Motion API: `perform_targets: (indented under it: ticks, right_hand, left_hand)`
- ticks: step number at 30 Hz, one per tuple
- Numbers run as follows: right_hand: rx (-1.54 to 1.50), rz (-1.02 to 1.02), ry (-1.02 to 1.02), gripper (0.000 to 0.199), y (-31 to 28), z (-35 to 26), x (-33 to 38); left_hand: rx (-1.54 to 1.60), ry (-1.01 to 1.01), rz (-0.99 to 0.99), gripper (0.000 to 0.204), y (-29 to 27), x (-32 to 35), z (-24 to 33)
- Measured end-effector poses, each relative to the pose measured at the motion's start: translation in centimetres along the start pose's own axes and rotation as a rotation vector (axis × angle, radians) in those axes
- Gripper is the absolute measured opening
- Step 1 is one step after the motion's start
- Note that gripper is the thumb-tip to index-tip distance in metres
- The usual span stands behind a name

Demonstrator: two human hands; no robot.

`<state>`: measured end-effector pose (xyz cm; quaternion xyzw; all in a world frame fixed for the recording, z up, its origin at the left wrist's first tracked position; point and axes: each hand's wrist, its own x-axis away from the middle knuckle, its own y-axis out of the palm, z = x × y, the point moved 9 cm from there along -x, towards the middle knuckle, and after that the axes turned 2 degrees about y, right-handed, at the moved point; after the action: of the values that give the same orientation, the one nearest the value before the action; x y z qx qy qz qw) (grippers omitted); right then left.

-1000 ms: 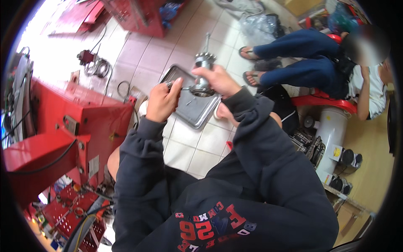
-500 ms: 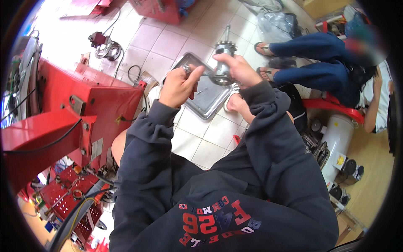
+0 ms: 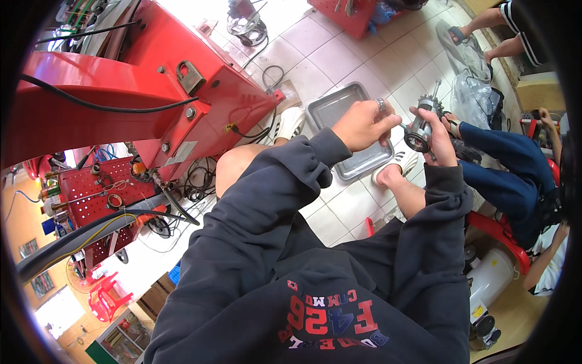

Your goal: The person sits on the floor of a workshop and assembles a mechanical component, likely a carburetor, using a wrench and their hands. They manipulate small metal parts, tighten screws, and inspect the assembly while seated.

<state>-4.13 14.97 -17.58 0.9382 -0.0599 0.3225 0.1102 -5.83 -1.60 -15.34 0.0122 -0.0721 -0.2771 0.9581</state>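
Observation:
My right hand [image 3: 441, 138] is wrapped round a metal hub [image 3: 422, 124], a dark and silver cylinder with a toothed ring near its far end and a thin axle sticking out beyond. The hub is tilted, its round near end facing my left side. My left hand [image 3: 365, 125], with a ring on one finger, is closed on a thin metal rod [image 3: 404, 125] at that near end; its fingertips partly hide the rod. Below both hands a shallow grey metal tray [image 3: 316, 111] lies on the tiled floor between my feet.
A large red machine [image 3: 233, 91] with cables stands close on my left, a red perforated rack [image 3: 91, 209] behind it. A seated person in blue trousers [image 3: 506, 164] is close on my right. Another person's legs [image 3: 479, 23] and a clear plastic bag [image 3: 470, 100] are at the far right.
My view has swung left, so the hands, hub and tray appear farther right in the picture. The hub stays in my right hand and the rod in my left. Another person's legs have come into view.

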Motion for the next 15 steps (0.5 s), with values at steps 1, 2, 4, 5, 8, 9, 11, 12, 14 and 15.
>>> perform_targets:
  ticks: [1, 2, 4, 5, 8, 9, 11, 12, 14, 15]
  right_hand:
    - [0.014, -0.016, 0.013, 0.046, 0.0, 0.1, 0.0]
    - [0.038, -0.02, 0.007, 0.046, 0.0, 0.1, -0.1]
    - [0.082, -0.024, -0.01, 0.045, -0.1, 0.2, -0.2]
    - [0.056, -0.027, 0.0, 0.042, 0.1, 0.3, -0.2]
    - [0.018, -0.064, -0.033, 0.033, 0.6, 0.0, 0.0]
    - [0.027, -0.083, -0.05, 0.031, 0.9, 0.2, -0.4]
    - [0.043, -0.076, -0.036, 0.03, 1.0, 0.7, -0.6]
    - [0.024, -0.074, -0.051, 0.03, 1.3, 0.4, -0.2]
    - [0.087, -0.094, -0.074, 0.031, 1.4, 0.5, -0.6]
    - [0.074, -0.101, -0.078, 0.031, 1.6, 0.5, -0.4]
  left_hand:
    - [-0.065, -0.028, -0.012, 0.02, -0.1, -0.2, -0.2]
    - [-0.08, -0.048, 0.011, 0.023, -0.4, -0.2, -0.4]
    - [-0.114, -0.085, 0.054, 0.029, -0.4, -0.1, -0.7]
    - [-0.083, -0.08, 0.072, 0.025, -0.3, 0.0, -0.5]
    - [-0.362, 0.091, 0.166, 0.021, -0.7, -0.3, 0.3]
    - [-0.331, 0.138, 0.23, 0.02, -1.0, -0.2, 0.1]
    - [-0.332, 0.197, 0.214, 0.02, -1.2, -0.3, 0.2]
    - [-0.352, 0.062, 0.17, 0.02, -1.1, -0.5, -0.2]
    - [-0.285, 0.085, 0.227, 0.021, -1.1, -0.4, -0.4]
    - [-0.287, 0.087, 0.213, 0.022, -0.8, -0.6, -0.6]
